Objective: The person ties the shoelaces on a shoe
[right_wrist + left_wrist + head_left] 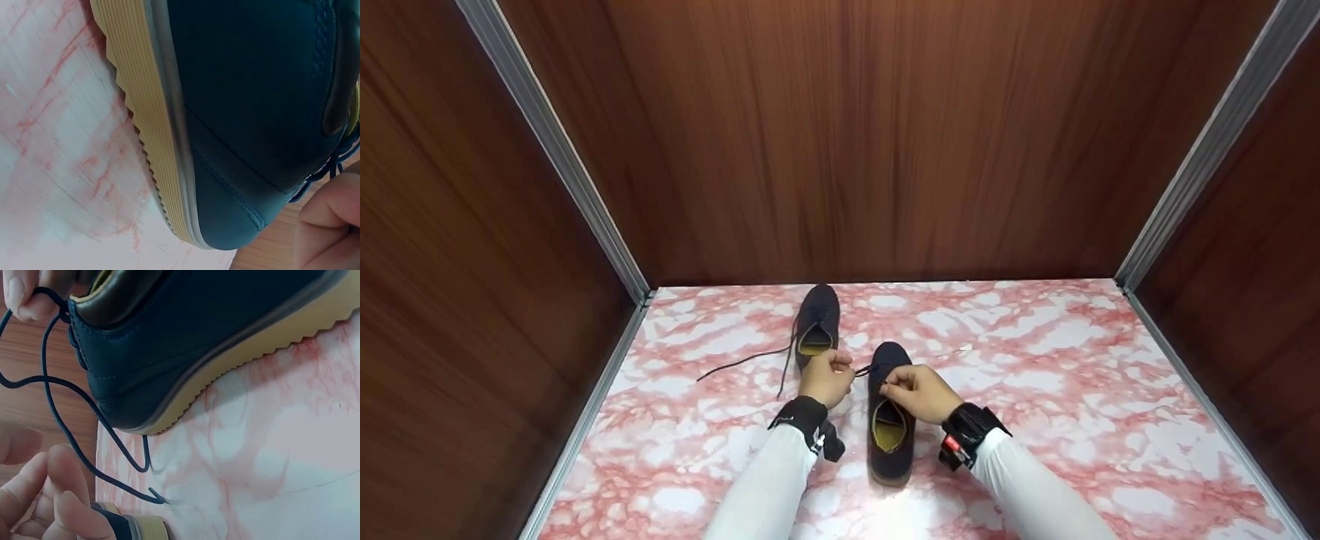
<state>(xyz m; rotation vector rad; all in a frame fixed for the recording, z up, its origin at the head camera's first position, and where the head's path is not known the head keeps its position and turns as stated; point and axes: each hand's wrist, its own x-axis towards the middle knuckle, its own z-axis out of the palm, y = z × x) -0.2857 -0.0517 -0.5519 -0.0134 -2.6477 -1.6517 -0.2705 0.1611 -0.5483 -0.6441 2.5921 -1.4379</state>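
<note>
A dark blue lace-up shoe (891, 469) with a yellow lining stands in front of me, toe pointing away. My right hand (921, 391) is over its laced opening and pinches the dark blue shoelace (45, 377) near the knot, thumb against fingertip. To the left of the shoe is my left hand (829, 377), fingers loosely curled. No lace shows between those fingers in the left wrist view, where two lace strands hang past the fingertips. In the right wrist view, the shoe's side and ridged tan sole (140, 101) fill the middle, with curled right fingers by the laces.
A matching second shoe (819, 304) stands farther back on the left, partly behind my left hand. Its untied lace (742, 361) trails left across the red-and-white marbled surface (1035, 435). Brown wood-grain panels (885, 150) with metal corner strips rise at the back and both sides.
</note>
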